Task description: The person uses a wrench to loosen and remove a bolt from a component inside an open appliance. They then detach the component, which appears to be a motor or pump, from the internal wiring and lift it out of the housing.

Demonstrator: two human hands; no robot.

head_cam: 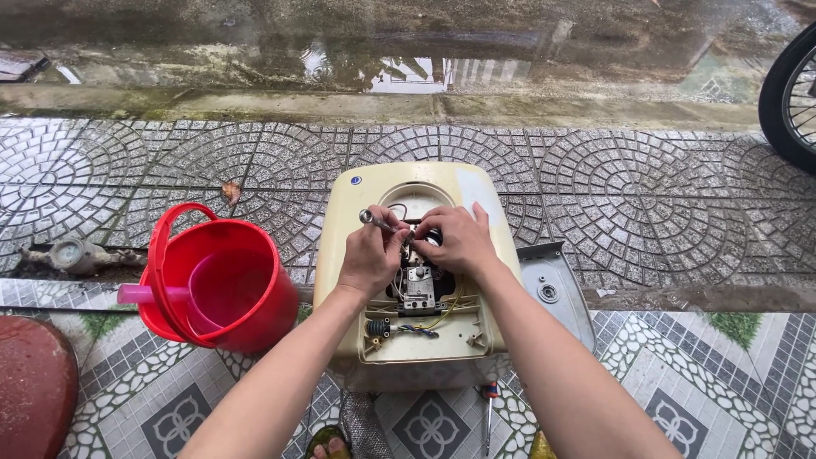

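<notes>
The cream water heater (416, 255) stands on the tiled floor (680, 212), cover already off and wiring exposed. My left hand (370, 255) clamps a metal tool (376, 221); my right hand (459, 240) pinches an inner part, still mounted.

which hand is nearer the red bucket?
Left. The left hand works on the cream appliance just right of the red bucket; the right hand is farther right, across the opening.
</notes>
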